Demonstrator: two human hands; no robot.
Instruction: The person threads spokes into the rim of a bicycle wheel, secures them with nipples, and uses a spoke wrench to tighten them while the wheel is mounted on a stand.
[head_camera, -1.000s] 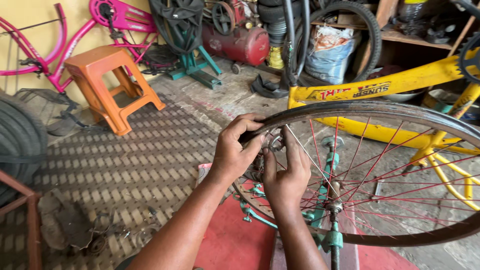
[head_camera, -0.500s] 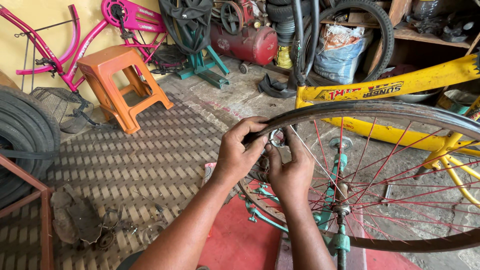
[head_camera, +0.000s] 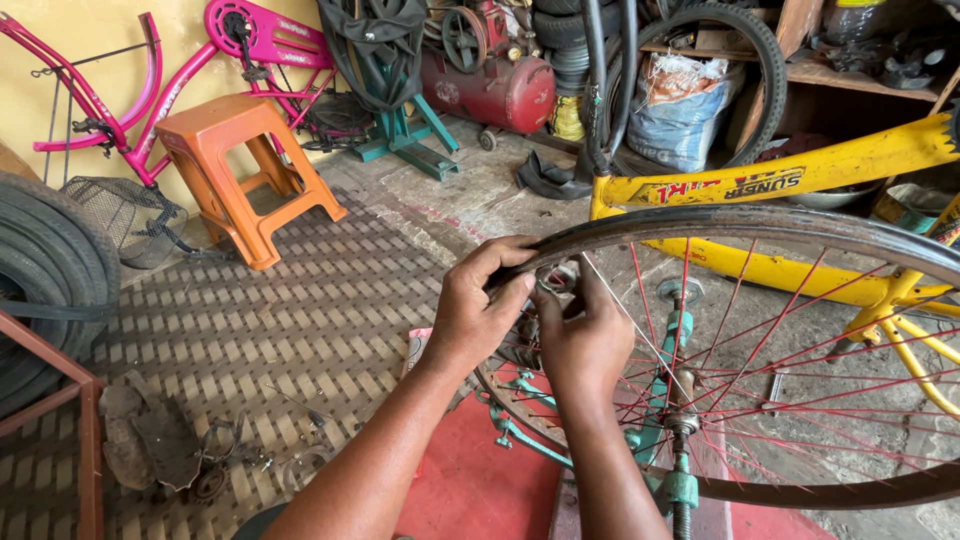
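Observation:
A bare bicycle wheel rim (head_camera: 760, 225) with red spokes sits in a teal truing stand (head_camera: 678, 440) in front of me. My left hand (head_camera: 478, 305) grips the rim's upper left edge, thumb over the top. Just right of it, my right hand (head_camera: 585, 335) pinches a small metal tool (head_camera: 556, 279) against a spoke end at the inside of the rim. Both hands touch the rim close together. The tool is mostly hidden by my fingers.
A yellow bicycle frame (head_camera: 800, 180) lies behind the wheel. An orange plastic stool (head_camera: 240, 170), a pink bicycle (head_camera: 150, 80), a red air compressor (head_camera: 490, 85) and tyres (head_camera: 45, 270) stand farther back. Scrap parts (head_camera: 165, 450) lie on the chequered mat; a red mat (head_camera: 480, 480) is under the stand.
Both hands have stayed at the same spot on the rim, with the fingers shifting slightly on the tool. The camera view has drifted a little.

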